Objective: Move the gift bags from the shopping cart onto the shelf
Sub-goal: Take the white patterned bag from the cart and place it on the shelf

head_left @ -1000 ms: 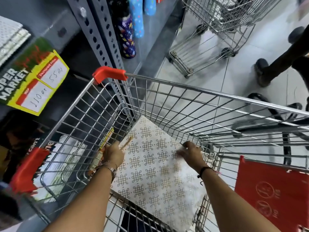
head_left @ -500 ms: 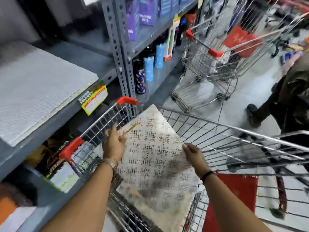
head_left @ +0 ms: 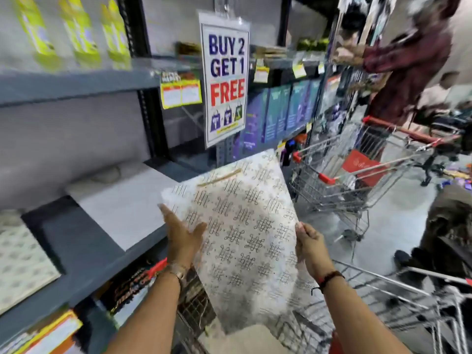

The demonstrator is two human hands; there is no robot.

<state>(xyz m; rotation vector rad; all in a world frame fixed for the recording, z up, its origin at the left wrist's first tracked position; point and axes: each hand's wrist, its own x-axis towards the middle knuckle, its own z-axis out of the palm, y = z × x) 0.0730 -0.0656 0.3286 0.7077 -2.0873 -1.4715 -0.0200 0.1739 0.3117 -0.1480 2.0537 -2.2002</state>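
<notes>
- Patterned gift bag (head_left: 245, 226) held above the shopping cart (head_left: 383, 297), beside the shelf (head_left: 84, 241) front edge.
- Left hand (head_left: 182, 238) and right hand (head_left: 310, 245) fingers clamp its sides.
- Floppy paper could buckle against that edge.

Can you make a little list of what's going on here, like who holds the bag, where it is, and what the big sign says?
held thing: white patterned gift bag, flat, with a gold handle
left hand: grips the bag's left edge
right hand: grips the bag's right edge
bag position: in the air above the shopping cart, beside the shelf, not yet on it
on the shelf: pale flat stack
sign: BUY 2 GET 1 FREE
nearby: second cart
</notes>
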